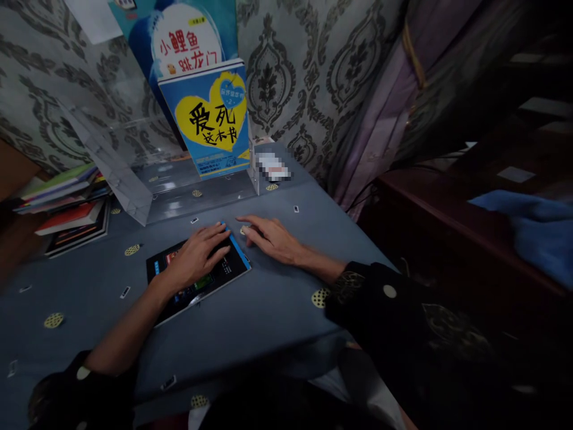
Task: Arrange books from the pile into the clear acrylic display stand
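Observation:
A dark book [228, 272] with a blue edge lies flat on the table, turned at a slant. My left hand [197, 254] rests on its cover with the fingers stretched out, hiding much of the picture there. Just to the right of the book, my right hand [273, 239] is over the tablecloth, index finger extended and the others partly curled. I see nothing held in it. Behind both hands, a blue book with a yellow heart [212, 122] leans in a clear acrylic stand [201, 203], in front of a larger teal book [192, 33].
A stack of books [74, 209] sits at the table's left. Right of the stand is a small blurred-out item [272, 167]. The grey-blue tablecloth [268, 310] has printed yellow spots. A purple curtain [380, 119] hangs at the right, near a blue cloth [537, 233].

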`<state>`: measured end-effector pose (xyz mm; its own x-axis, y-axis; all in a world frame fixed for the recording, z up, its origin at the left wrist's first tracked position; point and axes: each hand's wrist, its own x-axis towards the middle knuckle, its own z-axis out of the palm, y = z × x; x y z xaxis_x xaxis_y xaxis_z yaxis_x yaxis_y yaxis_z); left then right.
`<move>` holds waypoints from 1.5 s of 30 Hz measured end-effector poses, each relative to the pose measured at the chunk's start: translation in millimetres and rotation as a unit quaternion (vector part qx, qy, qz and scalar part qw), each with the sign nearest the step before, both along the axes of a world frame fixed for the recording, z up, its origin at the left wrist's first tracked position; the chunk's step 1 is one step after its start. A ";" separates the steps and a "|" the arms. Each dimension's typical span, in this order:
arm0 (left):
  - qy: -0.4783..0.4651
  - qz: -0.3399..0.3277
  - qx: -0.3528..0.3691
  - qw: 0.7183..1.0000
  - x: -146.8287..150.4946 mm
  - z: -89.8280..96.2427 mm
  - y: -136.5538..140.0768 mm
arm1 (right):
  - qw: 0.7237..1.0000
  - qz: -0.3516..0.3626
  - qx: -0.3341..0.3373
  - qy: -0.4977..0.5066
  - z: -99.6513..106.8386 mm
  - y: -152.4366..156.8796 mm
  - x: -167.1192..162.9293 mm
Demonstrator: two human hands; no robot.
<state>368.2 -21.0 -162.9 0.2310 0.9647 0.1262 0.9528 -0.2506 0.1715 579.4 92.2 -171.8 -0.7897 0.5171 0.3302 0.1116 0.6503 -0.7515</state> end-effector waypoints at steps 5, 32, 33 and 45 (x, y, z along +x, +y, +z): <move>0.016 -0.023 -0.015 1.000 9.8 2.5 -5.8 | 1.000 0.006 0.007 -0.003 -0.9 0.9 -0.4; 0.099 0.196 0.023 0.975 -19.9 7.2 -82.3 | 0.981 0.081 0.144 -0.102 -11.1 28.9 12.1; 0.126 0.193 0.010 0.973 -16.9 13.3 -73.5 | 0.981 0.074 0.146 -0.104 -10.2 31.0 12.5; -0.013 0.108 0.025 0.994 -8.7 -6.4 59.8 | 0.982 0.034 0.139 -0.119 -4.9 35.5 13.9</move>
<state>359.5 38.8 -169.3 0.0148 0.9839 0.1779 0.9807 -0.0490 0.1891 593.3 127.7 -176.7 -0.8913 0.3767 0.2525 0.2124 0.8387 -0.5014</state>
